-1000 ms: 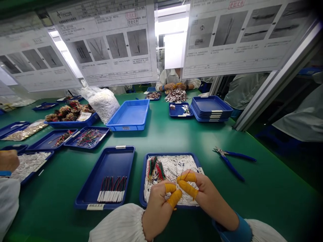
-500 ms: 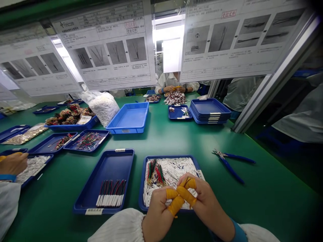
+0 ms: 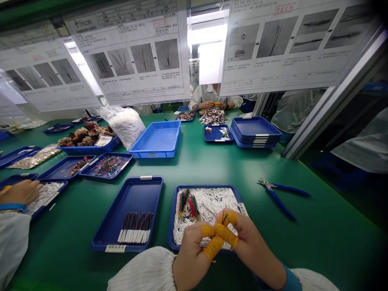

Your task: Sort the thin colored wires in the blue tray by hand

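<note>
My left hand (image 3: 194,250) and my right hand (image 3: 242,232) meet fingertip to fingertip over the near edge of a blue tray (image 3: 171,242). Yellow cots cover the thumbs and forefingers. Dark wires (image 3: 224,218) stick up from the pinch of my right hand. My left fingertips are pressed together against the right ones; what lies between them is hidden. Short white sleeves (image 3: 218,200) fill the tray, and a bundle of red, green and black wires (image 3: 188,206) lies on them. To the left, another blue tray (image 3: 136,194) holds a row of white-sleeved wires (image 3: 135,234).
Blue-handled pliers (image 3: 280,198) lie open on the right. Behind are a light-blue bin (image 3: 156,139), a bag of white pieces (image 3: 127,125) and stacked trays (image 3: 256,131). A co-worker's hand (image 3: 22,194) reaches into a tray at left; another person (image 3: 209,99) works opposite. Instruction sheets (image 3: 130,56) hang above.
The view has shifted slightly. My hands stay pinched together in nearly the same pose. The co-worker's hand at left has moved right, over the tray of white pieces.
</note>
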Available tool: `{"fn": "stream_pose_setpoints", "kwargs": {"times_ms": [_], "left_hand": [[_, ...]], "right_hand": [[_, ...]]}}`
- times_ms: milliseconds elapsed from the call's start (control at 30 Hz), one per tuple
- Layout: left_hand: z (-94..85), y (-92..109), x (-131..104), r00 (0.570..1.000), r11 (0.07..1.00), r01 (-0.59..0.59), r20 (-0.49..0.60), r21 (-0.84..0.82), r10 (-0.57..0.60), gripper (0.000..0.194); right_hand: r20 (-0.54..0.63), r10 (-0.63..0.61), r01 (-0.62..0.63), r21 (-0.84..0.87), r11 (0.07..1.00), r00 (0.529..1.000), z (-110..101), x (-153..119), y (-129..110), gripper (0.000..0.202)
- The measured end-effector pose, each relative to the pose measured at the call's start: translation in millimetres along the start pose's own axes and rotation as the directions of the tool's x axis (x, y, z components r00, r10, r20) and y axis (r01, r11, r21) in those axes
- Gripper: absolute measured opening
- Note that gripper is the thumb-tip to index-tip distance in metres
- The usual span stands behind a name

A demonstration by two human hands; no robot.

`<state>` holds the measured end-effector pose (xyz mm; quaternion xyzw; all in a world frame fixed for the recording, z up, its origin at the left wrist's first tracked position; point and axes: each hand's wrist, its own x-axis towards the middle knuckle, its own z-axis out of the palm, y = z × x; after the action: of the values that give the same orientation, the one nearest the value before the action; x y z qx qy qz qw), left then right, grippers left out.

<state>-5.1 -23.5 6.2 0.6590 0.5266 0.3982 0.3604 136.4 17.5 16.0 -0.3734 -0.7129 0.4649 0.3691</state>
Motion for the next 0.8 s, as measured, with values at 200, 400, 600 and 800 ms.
{"fn": "stream_pose_setpoints", "kwargs": {"times_ms": [200,400,600,800], "left_hand": [[-0.2,-2,1,0.996,0.994,-0.087,-0.005,0.063,0.088,0.026],[-0.5,1,-3,0.997,0.999,-0.049,-0.059,0.010,0.049,0.019],[-0.5,2,4,0.945,0.841,0.327,0.148,-0.431,-0.292,0.018],[-0.9,3,7,0.933,0.780,0.356,0.153,-0.515,-0.325,0.015]], "right_hand": [[-0.072,0.032,-0.025,0.100,0.995,0.997,-4,1,0,0.011],[-0.085,-0.091,0.098,0.078,0.992,0.992,-9,3,3,0.014],[-0.074,-0.078,0.084,0.090,0.992,0.994,-16,3,3,0.009],[-0.089,-0.098,0.105,0.078,0.991,0.991,-13,4,4,0.011]]}}
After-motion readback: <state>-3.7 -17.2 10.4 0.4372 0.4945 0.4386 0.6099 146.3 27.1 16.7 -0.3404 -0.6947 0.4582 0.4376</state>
